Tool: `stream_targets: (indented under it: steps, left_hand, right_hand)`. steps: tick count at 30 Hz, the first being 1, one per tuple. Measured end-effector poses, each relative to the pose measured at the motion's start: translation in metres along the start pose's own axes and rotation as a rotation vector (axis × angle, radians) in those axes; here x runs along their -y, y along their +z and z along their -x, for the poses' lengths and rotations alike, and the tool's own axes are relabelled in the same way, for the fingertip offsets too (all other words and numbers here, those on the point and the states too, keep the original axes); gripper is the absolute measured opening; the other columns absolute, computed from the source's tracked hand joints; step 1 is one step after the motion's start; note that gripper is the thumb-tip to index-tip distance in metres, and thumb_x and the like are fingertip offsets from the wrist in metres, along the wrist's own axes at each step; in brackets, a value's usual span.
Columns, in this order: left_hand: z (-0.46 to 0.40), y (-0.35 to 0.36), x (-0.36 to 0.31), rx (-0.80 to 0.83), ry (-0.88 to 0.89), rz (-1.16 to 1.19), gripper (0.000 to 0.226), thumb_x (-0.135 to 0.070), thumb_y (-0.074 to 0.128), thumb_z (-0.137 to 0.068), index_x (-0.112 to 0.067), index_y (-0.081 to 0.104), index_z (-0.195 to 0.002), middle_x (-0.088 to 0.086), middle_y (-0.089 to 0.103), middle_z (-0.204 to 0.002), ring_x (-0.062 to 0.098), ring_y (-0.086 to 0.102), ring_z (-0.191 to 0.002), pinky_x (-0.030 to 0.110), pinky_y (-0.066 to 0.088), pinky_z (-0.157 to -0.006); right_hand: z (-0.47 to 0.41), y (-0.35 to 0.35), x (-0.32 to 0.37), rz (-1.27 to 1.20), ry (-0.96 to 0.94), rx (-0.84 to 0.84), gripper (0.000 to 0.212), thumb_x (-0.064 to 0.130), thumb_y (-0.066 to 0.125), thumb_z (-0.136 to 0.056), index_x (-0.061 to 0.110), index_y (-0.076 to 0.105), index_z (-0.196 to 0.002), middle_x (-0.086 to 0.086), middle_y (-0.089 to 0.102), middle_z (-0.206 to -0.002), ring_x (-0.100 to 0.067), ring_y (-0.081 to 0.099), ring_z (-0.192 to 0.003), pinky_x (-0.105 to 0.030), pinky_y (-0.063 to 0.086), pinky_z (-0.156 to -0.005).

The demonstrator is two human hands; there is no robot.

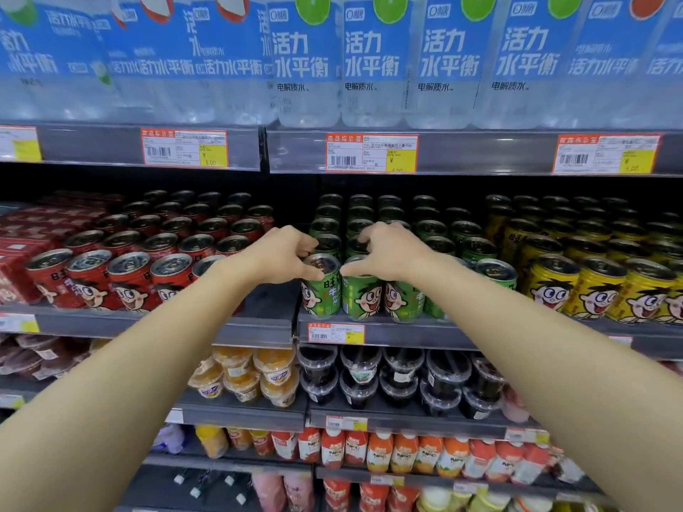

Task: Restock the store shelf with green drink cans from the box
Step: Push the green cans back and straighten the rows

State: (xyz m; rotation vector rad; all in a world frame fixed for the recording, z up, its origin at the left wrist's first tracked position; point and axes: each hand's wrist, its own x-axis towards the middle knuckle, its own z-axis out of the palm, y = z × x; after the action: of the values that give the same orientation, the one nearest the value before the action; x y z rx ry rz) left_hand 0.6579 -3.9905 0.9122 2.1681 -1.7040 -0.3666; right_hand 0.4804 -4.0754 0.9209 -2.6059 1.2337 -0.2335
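Both arms reach out to the middle shelf [388, 332], where the green cans stand in rows between the red cans [129, 279] on one side and the yellow cans [591, 290] on the other. Every green can stands upright, long axis vertical, pull-tab lid up, and the front ones show their cartoon faces outward. The left hand [281, 255] grips the leftmost front green can [320, 290] by its top rim, thumb hooked against the near edge and fingers curled over the far side of the lid. The right hand [391, 253] does the same to the second green can [362, 297] just beside it, thumb stretched along the near rim, fingers bent down behind. The two cans touch side by side at the very front edge of the shelf, bases on the shelf board, directly above a price tag [336, 333]. More green cans sit beneath and behind the right wrist. Above, large water bottles [373, 61] with blue labels line the top shelf; below are cups of jelly [388, 378] and small juice bottles [380, 452].
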Motion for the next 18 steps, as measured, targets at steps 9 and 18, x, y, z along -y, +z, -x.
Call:
stream_targets:
  steps: [9, 18]
  left_hand:
    - [-0.003, 0.009, 0.001, -0.041, 0.010, 0.039, 0.079, -0.037, 0.079, -0.078, -0.003, 0.045, -0.141, 0.010, 0.062, -0.127, 0.022, 0.050, -0.126, 0.036, 0.043, -0.106]
    - [0.000, 0.010, 0.001, -0.074, 0.049, 0.043, 0.088, -0.043, 0.083, -0.070, -0.004, 0.047, -0.140, 0.010, 0.059, -0.133, 0.022, 0.056, -0.121, 0.032, 0.045, -0.103]
  right_hand:
    - [-0.009, 0.000, -0.016, -0.121, 0.034, 0.057, 0.085, 0.044, 0.087, -0.068, 0.012, 0.050, -0.137, -0.012, 0.055, -0.131, -0.026, 0.048, -0.124, -0.038, 0.045, -0.102]
    - [0.002, 0.008, -0.009, -0.026, 0.000, -0.043, 0.078, 0.050, 0.080, -0.074, 0.008, 0.053, -0.134, -0.014, 0.060, -0.119, -0.034, 0.052, -0.120, -0.043, 0.050, -0.093]
